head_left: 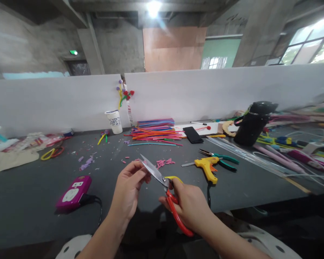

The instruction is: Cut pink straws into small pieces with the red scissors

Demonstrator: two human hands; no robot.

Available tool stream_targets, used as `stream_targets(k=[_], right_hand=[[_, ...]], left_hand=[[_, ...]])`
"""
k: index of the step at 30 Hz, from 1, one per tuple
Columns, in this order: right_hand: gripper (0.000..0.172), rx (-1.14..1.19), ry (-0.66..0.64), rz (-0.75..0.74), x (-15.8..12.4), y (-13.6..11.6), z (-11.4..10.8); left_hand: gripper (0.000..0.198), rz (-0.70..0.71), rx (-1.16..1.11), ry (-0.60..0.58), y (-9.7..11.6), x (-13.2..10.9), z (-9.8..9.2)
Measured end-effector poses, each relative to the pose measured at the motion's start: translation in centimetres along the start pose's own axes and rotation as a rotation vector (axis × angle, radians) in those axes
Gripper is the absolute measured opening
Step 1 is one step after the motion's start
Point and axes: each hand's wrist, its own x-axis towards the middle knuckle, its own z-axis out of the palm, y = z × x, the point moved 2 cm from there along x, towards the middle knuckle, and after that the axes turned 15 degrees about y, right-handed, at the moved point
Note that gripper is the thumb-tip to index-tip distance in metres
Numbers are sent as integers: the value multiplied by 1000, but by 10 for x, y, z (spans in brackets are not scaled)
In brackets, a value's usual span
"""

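Note:
My right hand [190, 203] grips a pair of scissors [156, 172] with red and yellow handles, the blades pointing up and left. Close by the blades, my left hand [129, 183] has its thumb and fingers pinched together; whatever they hold is too small or hidden to make out. Just beyond the hands lie short cut pink pieces [164, 163]. Behind them a bundle of long pipe cleaners [156, 133] in orange, pink, red, blue and purple is stacked. Purple cut bits [86, 163] are scattered to the left.
A yellow glue gun [207, 167] and green-handled pliers [226, 160] lie right of the hands. A black phone [193, 135] and black flask [255, 124] are farther back. A magenta device [74, 193] with a cable sits left. A white cup [115, 122] stands by the partition [205, 93].

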Motion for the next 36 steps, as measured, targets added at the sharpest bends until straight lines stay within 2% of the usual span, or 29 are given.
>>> stream_targets(k=[11,23,36], right_hand=[[25,-25,25,-32,-3,1,3],[30,-1,18,-26,0,0,2],[25,102,-15,80,2,2,-2]], left_hand=[[1,4,4,17,1,2,-2],[2,-4,-12,12,1,1,-3],[6,-8,-9,44,4,4,-6]])
